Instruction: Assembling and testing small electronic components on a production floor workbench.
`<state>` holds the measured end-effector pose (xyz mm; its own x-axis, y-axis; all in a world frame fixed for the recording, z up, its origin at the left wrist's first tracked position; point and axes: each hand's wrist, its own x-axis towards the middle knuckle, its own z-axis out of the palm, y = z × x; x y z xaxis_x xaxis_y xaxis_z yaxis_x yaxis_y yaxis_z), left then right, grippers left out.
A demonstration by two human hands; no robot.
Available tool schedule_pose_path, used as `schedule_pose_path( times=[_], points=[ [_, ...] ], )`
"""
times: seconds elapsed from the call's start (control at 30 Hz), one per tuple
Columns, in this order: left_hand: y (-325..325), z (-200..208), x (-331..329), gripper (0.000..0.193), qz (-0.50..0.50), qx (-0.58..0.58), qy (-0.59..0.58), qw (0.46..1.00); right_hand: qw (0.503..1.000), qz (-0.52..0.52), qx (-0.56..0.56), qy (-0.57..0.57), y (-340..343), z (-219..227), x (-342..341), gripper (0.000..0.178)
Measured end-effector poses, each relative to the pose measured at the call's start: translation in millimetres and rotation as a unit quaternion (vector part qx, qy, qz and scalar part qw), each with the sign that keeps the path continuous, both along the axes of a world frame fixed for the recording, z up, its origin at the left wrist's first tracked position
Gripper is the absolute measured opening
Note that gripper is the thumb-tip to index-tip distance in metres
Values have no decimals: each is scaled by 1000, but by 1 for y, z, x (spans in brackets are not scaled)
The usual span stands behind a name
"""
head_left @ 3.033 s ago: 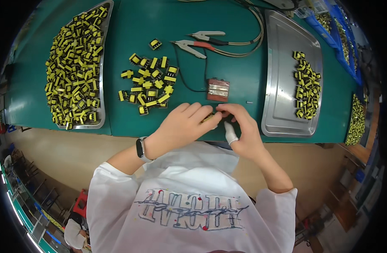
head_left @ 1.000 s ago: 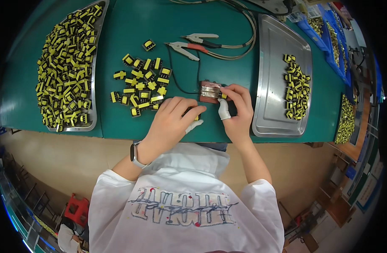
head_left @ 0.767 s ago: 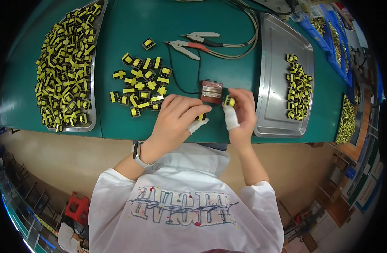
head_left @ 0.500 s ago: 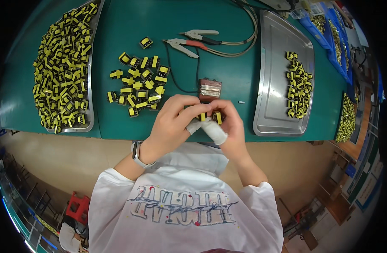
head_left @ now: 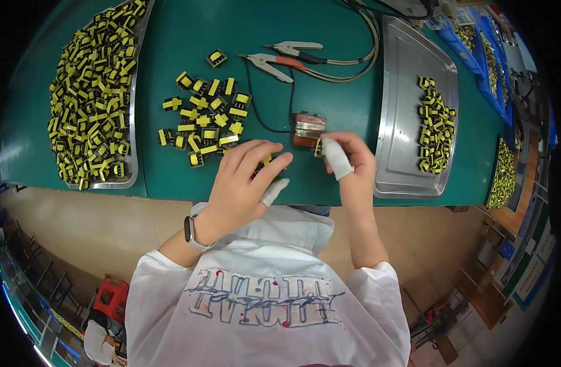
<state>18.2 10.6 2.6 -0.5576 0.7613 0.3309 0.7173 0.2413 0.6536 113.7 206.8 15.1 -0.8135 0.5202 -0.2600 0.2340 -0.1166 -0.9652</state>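
Note:
Small yellow-and-black transformers are the parts at hand. My right hand (head_left: pixel 349 160), its thumb covered in white, pinches one transformer (head_left: pixel 318 148) at the lower right of a reddish-brown block with metal contacts (head_left: pixel 308 128). I cannot tell whether that part touches the block. To the left, my left hand (head_left: pixel 247 177) is curled round another transformer (head_left: pixel 266 161), mostly hidden by the fingers; its thumb also wears a white cover. A loose pile of transformers (head_left: pixel 202 120) lies just beyond my left hand, with a single one (head_left: pixel 216 58) farther off.
A metal tray heaped with transformers (head_left: pixel 91 104) stands at the left. At the right, another metal tray (head_left: pixel 400 122) has a smaller cluster along its right side. Two clip leads (head_left: pixel 274 64) with cables lie at the back. Blue bins (head_left: pixel 470 52) stand at the far right.
My hands have come apart. The right one moved right and up to the block with its transformer; the left drew back slightly left with the other.

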Motion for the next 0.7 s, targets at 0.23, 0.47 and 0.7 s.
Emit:
schedule_pose_path(
  times=[0.23, 0.47, 0.7],
  points=[
    [2, -10, -2, 47, -10, -49, 44, 998, 996, -21, 54, -70, 19, -8, -14, 14],
    [8, -11, -4, 41, 1, 11, 27, 1000, 996, 10, 77, -52, 15, -1, -16, 17],
    [12, -10, 4, 35, -23, 181, -137, 974, 950, 111, -290, 30, 7, 1, -1, 44]
  ],
)
